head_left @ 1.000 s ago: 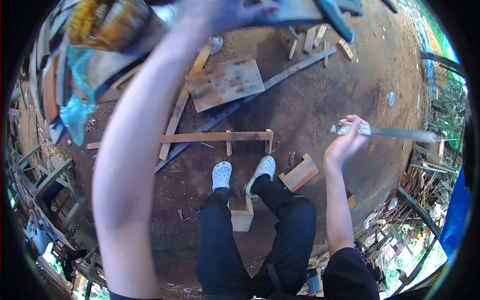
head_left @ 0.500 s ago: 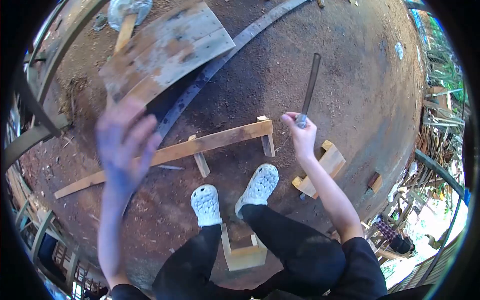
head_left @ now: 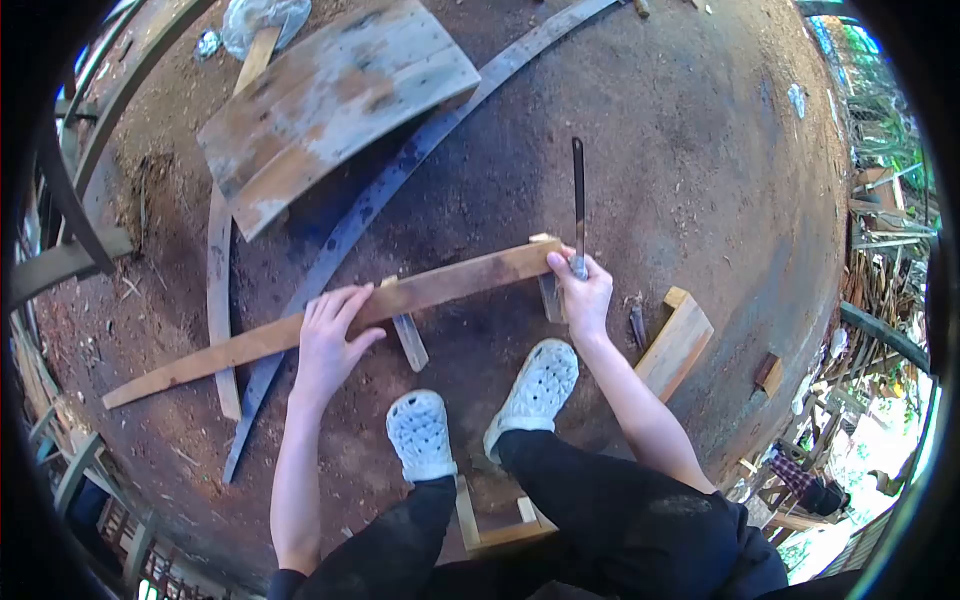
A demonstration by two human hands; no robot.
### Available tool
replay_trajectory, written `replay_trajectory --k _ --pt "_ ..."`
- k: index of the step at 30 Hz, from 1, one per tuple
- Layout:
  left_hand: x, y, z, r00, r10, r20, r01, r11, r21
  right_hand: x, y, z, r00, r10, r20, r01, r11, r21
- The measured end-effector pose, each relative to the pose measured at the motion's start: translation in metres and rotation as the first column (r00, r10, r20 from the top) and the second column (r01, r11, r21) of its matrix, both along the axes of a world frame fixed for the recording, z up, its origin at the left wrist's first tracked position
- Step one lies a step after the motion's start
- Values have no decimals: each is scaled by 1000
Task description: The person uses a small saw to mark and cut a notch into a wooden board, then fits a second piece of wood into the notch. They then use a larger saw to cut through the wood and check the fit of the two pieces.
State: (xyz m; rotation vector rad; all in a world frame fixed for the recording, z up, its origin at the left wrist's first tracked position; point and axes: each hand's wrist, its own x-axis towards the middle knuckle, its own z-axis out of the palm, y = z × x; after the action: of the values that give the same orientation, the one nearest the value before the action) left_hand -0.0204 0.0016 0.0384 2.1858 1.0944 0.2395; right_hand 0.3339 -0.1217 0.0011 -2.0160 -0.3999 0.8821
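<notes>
A long wooden plank [head_left: 440, 287] with a narrowing left end runs across the ground in front of my feet, two short wooden legs [head_left: 411, 343] slanting out beneath it. My left hand [head_left: 330, 335] lies over the plank's middle stretch, fingers reaching across to the far edge and thumb spread away on the near side. At the plank's right end, my right hand [head_left: 585, 293] is closed round the greyish end of a slim dark bar-shaped tool [head_left: 579, 195], which points away from me. Its thumb and fingers are right at the plank's end.
A broad board panel [head_left: 345, 105] lies beyond the plank at upper left, beside a long curved strip [head_left: 400, 165]. Wooden pieces [head_left: 678, 345] and a small block [head_left: 769, 374] sit to the right. Another person [head_left: 815, 488] is at far right.
My left hand has come down from above and lies on the plank. My right hand has shifted left to the plank's right end, with the dark tool still in it.
</notes>
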Motion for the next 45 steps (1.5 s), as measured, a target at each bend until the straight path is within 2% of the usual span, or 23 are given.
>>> replay_trajectory --k 5,8,11,13,23,45 --pt "1 5 -9 1000 -1 3 1 998 -56 2 -1 -11 1000 -9 9 9 999 39" --pt "0 10 -11 998 -16 54 25 988 -152 4 3 -14 1000 12 19 -13 999 51" --pt "2 8 -8 1000 -1 2 2 984 -178 3 -1 -8 1000 19 20 -20 998 56" --pt "1 8 -8 1000 -1 7 2 987 -159 3 2 -8 996 37 86 -38 999 9" --pt "3 6 -5 1000 -25 -18 22 989 -149 -6 3 -4 995 -14 99 11 1000 30" --pt "1 3 0 998 -19 -62 8 984 -177 -6 6 4 974 59 219 -44 996 -75"
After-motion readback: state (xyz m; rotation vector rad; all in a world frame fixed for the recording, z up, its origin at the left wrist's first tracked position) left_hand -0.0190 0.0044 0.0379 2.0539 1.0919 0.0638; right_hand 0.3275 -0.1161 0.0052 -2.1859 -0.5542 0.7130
